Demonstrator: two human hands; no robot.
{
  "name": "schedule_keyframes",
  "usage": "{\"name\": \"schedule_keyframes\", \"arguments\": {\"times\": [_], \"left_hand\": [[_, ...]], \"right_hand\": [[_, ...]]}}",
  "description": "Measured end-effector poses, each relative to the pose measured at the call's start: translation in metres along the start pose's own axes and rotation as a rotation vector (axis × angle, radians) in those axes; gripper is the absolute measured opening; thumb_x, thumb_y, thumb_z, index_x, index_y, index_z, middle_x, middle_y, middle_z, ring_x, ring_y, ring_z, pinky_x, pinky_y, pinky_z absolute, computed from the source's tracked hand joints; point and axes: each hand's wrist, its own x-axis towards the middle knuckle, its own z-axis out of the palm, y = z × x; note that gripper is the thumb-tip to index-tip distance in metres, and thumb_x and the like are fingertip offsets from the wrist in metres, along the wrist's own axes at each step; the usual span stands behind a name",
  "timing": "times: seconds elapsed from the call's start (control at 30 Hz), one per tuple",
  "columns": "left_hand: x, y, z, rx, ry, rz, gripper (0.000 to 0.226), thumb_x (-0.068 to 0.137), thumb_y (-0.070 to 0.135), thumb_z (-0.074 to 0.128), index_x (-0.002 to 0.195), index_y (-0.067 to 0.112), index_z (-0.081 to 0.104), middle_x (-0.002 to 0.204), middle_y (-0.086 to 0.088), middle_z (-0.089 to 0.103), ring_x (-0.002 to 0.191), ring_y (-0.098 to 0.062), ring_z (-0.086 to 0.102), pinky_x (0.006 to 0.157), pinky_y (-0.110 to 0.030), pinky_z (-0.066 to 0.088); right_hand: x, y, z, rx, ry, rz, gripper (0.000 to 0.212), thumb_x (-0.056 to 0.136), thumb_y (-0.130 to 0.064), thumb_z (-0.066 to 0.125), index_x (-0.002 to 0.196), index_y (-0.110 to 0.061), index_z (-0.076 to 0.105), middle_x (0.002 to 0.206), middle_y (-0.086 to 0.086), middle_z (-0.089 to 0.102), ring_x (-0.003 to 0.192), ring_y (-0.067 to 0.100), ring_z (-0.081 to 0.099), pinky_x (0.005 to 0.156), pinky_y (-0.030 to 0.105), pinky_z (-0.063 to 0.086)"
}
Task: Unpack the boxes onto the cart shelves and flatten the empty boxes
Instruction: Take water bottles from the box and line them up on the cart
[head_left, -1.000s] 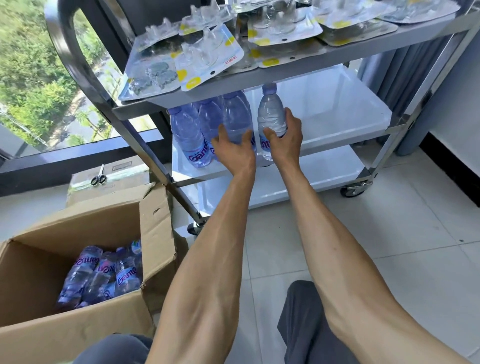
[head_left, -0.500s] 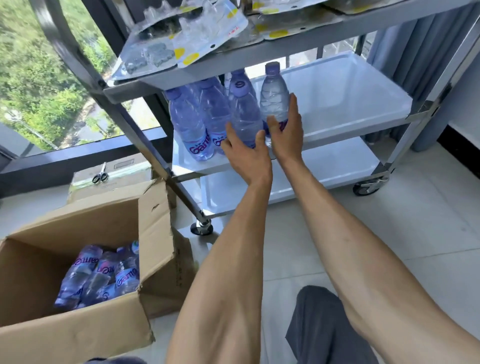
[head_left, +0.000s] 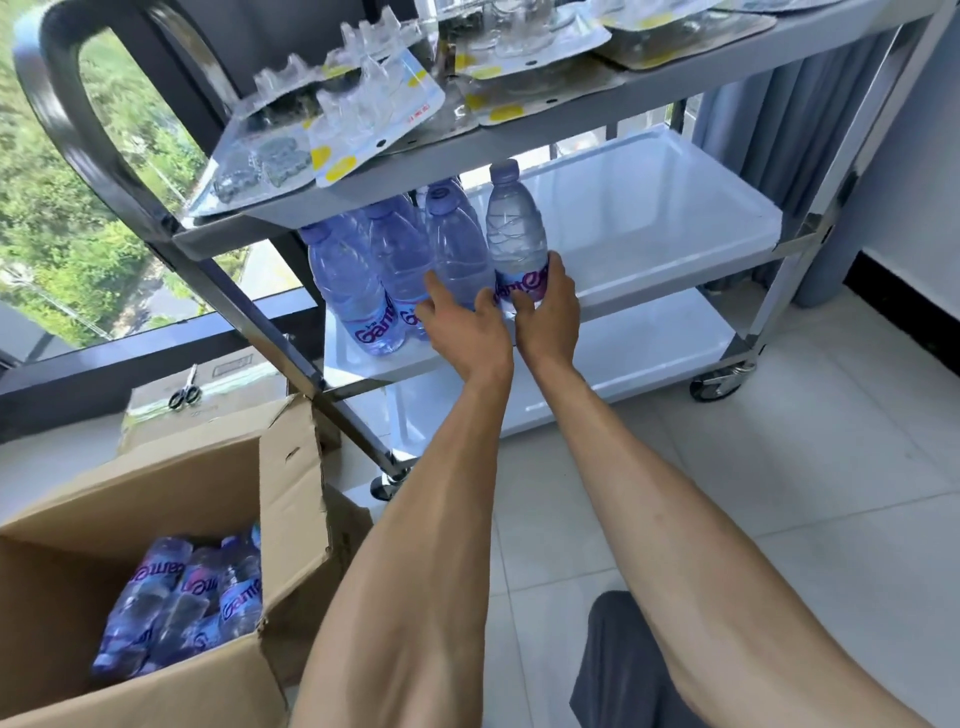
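While the right hand (head_left: 548, 306) grips an upright water bottle (head_left: 517, 234) on the middle shelf (head_left: 675, 244), the open left hand (head_left: 462, 327) touches its neighbour; the open cardboard box (head_left: 156, 519) lies lower left, nearer the left arm.

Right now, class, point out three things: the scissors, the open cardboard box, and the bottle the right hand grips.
scissors (head_left: 183, 396), head view, on the handles.
open cardboard box (head_left: 171, 486), head view, on its inner back wall.
bottle (head_left: 514, 228), head view, on its clear upper body.
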Motion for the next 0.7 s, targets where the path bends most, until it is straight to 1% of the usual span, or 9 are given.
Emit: {"name": "schedule_keyframes", "arguments": {"times": [0.13,0.27,0.33,0.4,0.47,0.5,0.6,0.7], "left_hand": [[0.001,-0.001,0.005,0.012,0.007,0.021,0.069,0.092,0.021,0.066,0.151,0.012,0.033,0.132,-0.017,0.045,0.117,-0.032,0.050,0.094,-0.025,0.033],[0.004,-0.005,0.008,-0.012,0.005,0.035,0.068,0.090,0.020,0.068,0.150,0.015,0.036,0.130,-0.015,0.046,0.116,-0.028,0.050,0.092,-0.022,0.034],[0.006,-0.006,0.009,-0.044,0.003,0.023,0.069,0.089,0.020,0.069,0.150,0.016,0.036,0.130,-0.015,0.045,0.118,-0.028,0.049,0.090,-0.018,0.030],[0.006,-0.007,0.010,-0.050,0.002,0.030,0.069,0.090,0.020,0.068,0.150,0.015,0.035,0.130,-0.015,0.045,0.118,-0.028,0.049,0.086,-0.012,0.026],[0.004,-0.009,0.008,-0.045,0.017,0.053,0.068,0.090,0.020,0.069,0.150,0.014,0.037,0.131,-0.014,0.046,0.119,-0.027,0.048,0.085,-0.010,0.025],[0.003,-0.010,0.007,-0.042,0.022,0.060,0.067,0.090,0.021,0.069,0.149,0.013,0.038,0.132,-0.014,0.046,0.120,-0.026,0.048,0.087,-0.011,0.028],[0.003,-0.012,0.005,-0.019,0.026,0.076,0.064,0.088,0.023,0.072,0.144,0.010,0.043,0.135,-0.014,0.047,0.125,-0.027,0.047,0.099,-0.024,0.035],[0.006,-0.013,0.003,0.010,0.016,0.089,0.061,0.087,0.024,0.072,0.140,0.009,0.046,0.132,-0.013,0.049,0.121,-0.028,0.050,0.097,-0.028,0.038]], "right_hand": [[0.001,0.000,-0.001,-0.008,0.003,0.013,0.045,0.089,-0.022,0.061,0.131,-0.019,0.047,0.116,0.007,0.058,0.103,0.022,0.055,0.076,0.026,0.038],[0.004,0.001,-0.002,-0.016,-0.016,0.001,0.046,0.091,-0.020,0.061,0.135,-0.017,0.046,0.120,0.008,0.058,0.107,0.025,0.056,0.079,0.025,0.039],[0.005,0.001,-0.001,-0.021,-0.027,0.011,0.050,0.093,-0.018,0.060,0.140,-0.016,0.043,0.126,0.010,0.056,0.113,0.026,0.055,0.083,0.027,0.042],[0.006,0.001,0.000,-0.027,-0.037,0.027,0.055,0.094,-0.017,0.059,0.145,-0.015,0.038,0.132,0.010,0.054,0.119,0.026,0.053,0.092,0.031,0.044],[0.007,0.000,0.002,-0.021,-0.038,0.035,0.058,0.095,-0.018,0.059,0.147,-0.014,0.036,0.136,0.010,0.052,0.122,0.026,0.052,0.098,0.033,0.044],[0.007,0.000,0.004,-0.015,-0.035,0.039,0.058,0.095,-0.017,0.059,0.148,-0.014,0.035,0.136,0.010,0.052,0.123,0.025,0.051,0.100,0.034,0.044],[0.009,0.000,0.009,-0.005,-0.031,0.054,0.059,0.096,-0.015,0.057,0.149,-0.013,0.033,0.138,0.010,0.050,0.125,0.025,0.050,0.101,0.035,0.044],[0.014,0.001,0.015,-0.013,-0.030,0.042,0.056,0.095,-0.014,0.057,0.146,-0.011,0.036,0.136,0.011,0.052,0.123,0.026,0.052,0.101,0.037,0.046]]}}
